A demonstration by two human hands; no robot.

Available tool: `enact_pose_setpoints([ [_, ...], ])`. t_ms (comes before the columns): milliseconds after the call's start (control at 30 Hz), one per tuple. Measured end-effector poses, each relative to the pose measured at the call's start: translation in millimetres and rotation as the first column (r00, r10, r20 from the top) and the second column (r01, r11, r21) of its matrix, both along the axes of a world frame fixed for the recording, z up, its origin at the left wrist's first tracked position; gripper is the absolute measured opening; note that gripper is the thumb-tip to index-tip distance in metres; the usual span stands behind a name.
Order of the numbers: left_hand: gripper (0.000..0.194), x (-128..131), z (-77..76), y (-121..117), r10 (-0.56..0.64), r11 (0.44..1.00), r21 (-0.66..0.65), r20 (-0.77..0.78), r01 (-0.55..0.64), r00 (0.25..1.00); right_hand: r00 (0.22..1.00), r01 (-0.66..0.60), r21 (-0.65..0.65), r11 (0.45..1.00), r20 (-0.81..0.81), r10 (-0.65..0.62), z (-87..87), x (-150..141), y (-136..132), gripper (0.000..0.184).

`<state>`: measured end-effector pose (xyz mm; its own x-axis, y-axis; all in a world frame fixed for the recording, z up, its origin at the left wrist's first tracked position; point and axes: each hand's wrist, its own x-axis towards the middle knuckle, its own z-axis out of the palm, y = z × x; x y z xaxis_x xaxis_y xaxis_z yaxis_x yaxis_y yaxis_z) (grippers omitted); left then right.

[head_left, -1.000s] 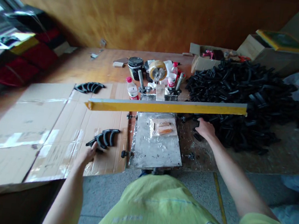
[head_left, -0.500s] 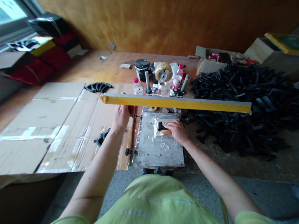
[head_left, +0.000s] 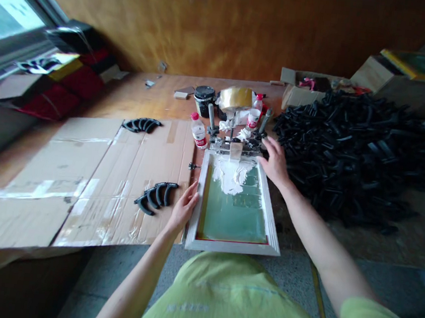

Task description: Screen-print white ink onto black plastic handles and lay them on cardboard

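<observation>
A screen printing frame (head_left: 195, 218) lies flat in front of me, with green mesh and white ink (head_left: 229, 176) spread over its far part. My left hand (head_left: 185, 205) is at the frame's left edge, fingers stretched out and open; whether it presses on the rim I cannot tell. Above the frame's far right corner, my right hand (head_left: 275, 160) is open with fingers apart, close to the metal hinge clamp (head_left: 252, 145). A pale squeegee block (head_left: 235, 152) stands at the far end of the mesh. The plate and black handle-like part under the frame are hidden.
Curved black parts lie in two groups, one near (head_left: 157, 196) and one far (head_left: 142, 125), on flattened cardboard (head_left: 93, 167). A large heap of black parts (head_left: 350, 153) covers the right side. Behind the frame stand a bottle (head_left: 199, 132), a black tub (head_left: 203, 100) and a tape roll (head_left: 236, 99).
The raised frame has come down flat over the plate. My right hand has let go of the black part and moved to the far right corner; my left hand has moved down and nearer.
</observation>
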<state>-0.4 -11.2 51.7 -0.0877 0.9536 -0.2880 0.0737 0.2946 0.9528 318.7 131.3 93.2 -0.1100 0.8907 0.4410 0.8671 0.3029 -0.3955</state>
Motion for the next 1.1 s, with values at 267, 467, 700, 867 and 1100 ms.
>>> enact_pose_setpoints([
  [267,0.067,4,-33.8,4,-0.003,1.000,-0.019,-0.076,0.002,0.997,0.880,-0.305,-0.270,0.913,0.286,0.379,-14.5,-78,-2,0.013],
  [467,0.066,5,-30.2,2,0.023,0.999,-0.026,-0.061,-0.025,0.998,0.654,-0.635,-0.309,0.709,0.273,0.705,-13.8,-57,-48,0.013],
  [700,0.068,5,-31.2,1,0.026,0.999,-0.021,0.017,-0.026,0.999,0.811,-0.479,-0.220,0.850,0.259,0.524,-11.3,-64,-52,0.014],
  [867,0.071,5,-24.9,1,0.017,0.999,-0.031,0.035,-0.016,0.999,0.819,-0.501,-0.236,0.833,0.180,0.544,-9.6,-64,-47,0.011],
  [1100,0.068,-1,38.0,4,0.020,0.999,-0.050,0.128,-0.013,0.992,0.975,-0.154,-0.207,0.966,0.128,0.183,29.4,-55,34,0.062],
])
